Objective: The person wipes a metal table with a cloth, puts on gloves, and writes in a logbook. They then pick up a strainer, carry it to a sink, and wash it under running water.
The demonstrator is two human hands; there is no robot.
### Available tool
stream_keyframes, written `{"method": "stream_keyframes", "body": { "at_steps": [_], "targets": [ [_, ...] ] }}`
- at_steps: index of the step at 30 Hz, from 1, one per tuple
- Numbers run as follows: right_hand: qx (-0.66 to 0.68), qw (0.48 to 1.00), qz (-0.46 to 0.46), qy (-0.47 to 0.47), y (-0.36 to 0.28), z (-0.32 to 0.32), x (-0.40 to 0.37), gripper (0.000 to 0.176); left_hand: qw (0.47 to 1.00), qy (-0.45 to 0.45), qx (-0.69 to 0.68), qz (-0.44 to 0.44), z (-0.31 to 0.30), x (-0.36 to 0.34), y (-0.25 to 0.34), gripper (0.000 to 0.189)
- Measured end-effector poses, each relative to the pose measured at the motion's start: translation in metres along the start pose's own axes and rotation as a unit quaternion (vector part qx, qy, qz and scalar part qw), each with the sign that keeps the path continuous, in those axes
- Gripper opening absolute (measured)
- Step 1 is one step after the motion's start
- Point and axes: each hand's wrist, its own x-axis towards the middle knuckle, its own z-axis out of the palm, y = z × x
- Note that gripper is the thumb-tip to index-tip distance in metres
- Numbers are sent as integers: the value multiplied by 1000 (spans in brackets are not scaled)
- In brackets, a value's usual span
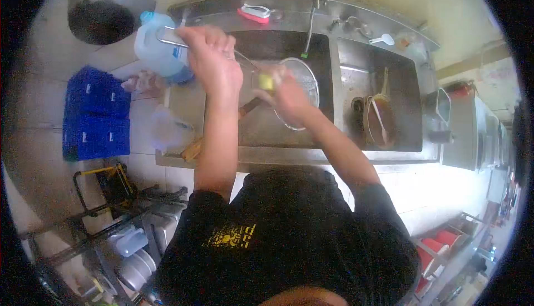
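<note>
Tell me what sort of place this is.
Probably a kitchen's washing-up area, perhaps a commercial one: there is a two-basin metal sink, a tap over it, and a strainer held above one basin.

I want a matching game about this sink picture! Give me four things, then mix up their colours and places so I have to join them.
Things:
1. strainer
2. sponge
3. scrubbing brush
4. plastic crates

Colours and places:
A. on the ledge behind the sink
B. blue, to the left of the sink
C. held by its handle in the left hand
D. yellowish, in the right hand

Right pairs: 1-C, 2-D, 3-A, 4-B
</note>
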Motion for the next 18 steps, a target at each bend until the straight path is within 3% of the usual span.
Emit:
{"method": "stream_keyframes", "body": {
  "at_steps": [2, 4, 6, 7, 9, 11, 12, 15, 16, 18],
  "targets": [
    [-203, 977, -67, -18, -6, 0, 1, 60, 1000, 13, 10, 15, 7, 0, 1, 42],
    [-150, 987, -53, -5, -13, -5, 12, 56, 996, 70, 48, 28, 19, -10, -3, 42],
    [-111, 992, -53, 1, -8, -4, 19, 53, 941, -129, 303, 80, -27, -30, -55, 52],
    [-99, 993, -60, -1, -3, 0, 19, 51, 898, -189, 394, 55, -34, -35, -58, 56],
    [-72, 997, -41, 6, 6, 1, 11, 47, 962, -76, 258, 50, -43, -30, -68, 56],
    [-43, 999, 9, 21, 8, -19, -7, 41, 990, -16, 140, 14, -54, -21, -73, 54],
    [-11, 988, -63, 139, 23, -20, -4, 27, 996, -11, 92, -16, -67, -12, -70, 51],
    [-193, 959, 103, 178, 18, -30, 7, 38, 994, 48, 59, -76, -60, -9, -59, 49],
    [-180, 960, 139, 161, 17, -29, 13, 39, 993, 60, 54, -82, -59, -9, -60, 49],
    [-225, 967, 103, 64, 48, -2, 3, 41, 992, 73, 43, -96, -56, -10, -56, 50]
  ]
}}
